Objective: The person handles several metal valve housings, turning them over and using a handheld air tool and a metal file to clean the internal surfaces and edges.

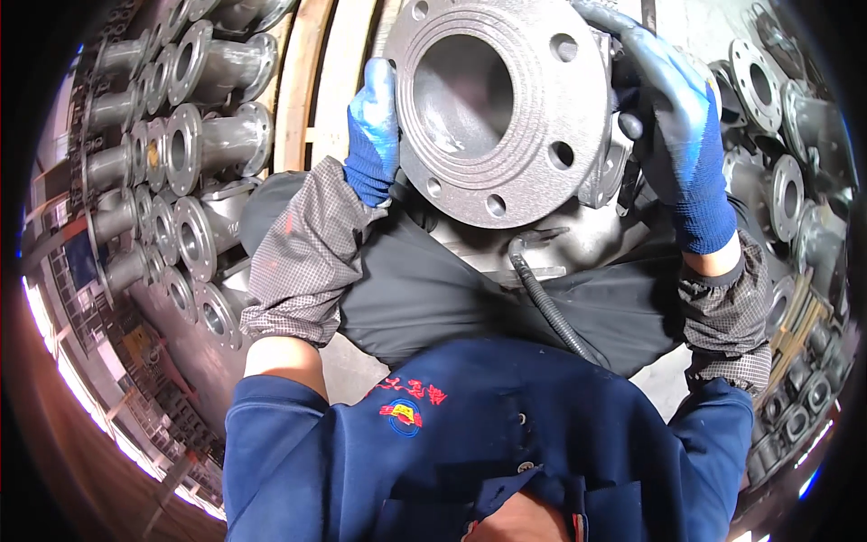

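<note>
Grey floor (203,379) below-left of our grip | flanged pipe fittings (230,140) line both sides of it | wooden slats (343,63) past our left hand (373,117) | grey flanged casting (544,104) within the grip, bore facing us | left hand holds its rim; our right hand (675,104) lies along its side, closure we cannot tell | black hose (550,312) just below

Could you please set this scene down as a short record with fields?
Main piece: grey flanged casting, round opening facing the camera
Left hand: blue glove, gripping the left rim
Right hand: blue glove, along the right side; grip partly hidden
Nearer the body: dark ribbed hose
Left background: rows of flanged pipe pieces
Upper left: wooden slats
Right background: more metal castings
</note>
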`<state>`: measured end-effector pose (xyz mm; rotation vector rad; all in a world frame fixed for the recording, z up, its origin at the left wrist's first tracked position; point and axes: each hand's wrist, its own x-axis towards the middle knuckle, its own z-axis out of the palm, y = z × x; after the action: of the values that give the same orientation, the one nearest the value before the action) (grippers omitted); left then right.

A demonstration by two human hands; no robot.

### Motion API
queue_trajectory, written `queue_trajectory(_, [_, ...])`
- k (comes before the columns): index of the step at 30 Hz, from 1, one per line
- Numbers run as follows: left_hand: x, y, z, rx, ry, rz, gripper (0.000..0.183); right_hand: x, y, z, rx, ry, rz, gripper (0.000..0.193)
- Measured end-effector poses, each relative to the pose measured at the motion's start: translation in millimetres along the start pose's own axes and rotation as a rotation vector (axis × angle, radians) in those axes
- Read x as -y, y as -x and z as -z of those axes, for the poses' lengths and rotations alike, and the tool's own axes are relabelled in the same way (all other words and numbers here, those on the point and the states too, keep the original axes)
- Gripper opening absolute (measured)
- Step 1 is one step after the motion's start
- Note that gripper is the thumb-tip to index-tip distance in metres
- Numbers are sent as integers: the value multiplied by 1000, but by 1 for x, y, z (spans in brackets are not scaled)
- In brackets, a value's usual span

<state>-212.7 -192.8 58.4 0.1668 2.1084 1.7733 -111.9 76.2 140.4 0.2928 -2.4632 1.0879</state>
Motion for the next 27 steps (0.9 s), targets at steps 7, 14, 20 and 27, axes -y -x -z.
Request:
queue_trajectory(7, [21,-10,18,28,155,64,60,11,-21,-24,-56,-263,-114,31])
queue_trajectory(14, [-65,4,9,-46,-190,-578,48,13,-35,-31,20,-901,-521,32])
queue_trajectory(20, [-73,20,-20,110,-458,-556,81,3,-45,-15,103,-747,-367,32])
queue_trajectory(27, [-64,16,0,120,-252,-462,72,-51,-12,7,-354,-755,-729,31])
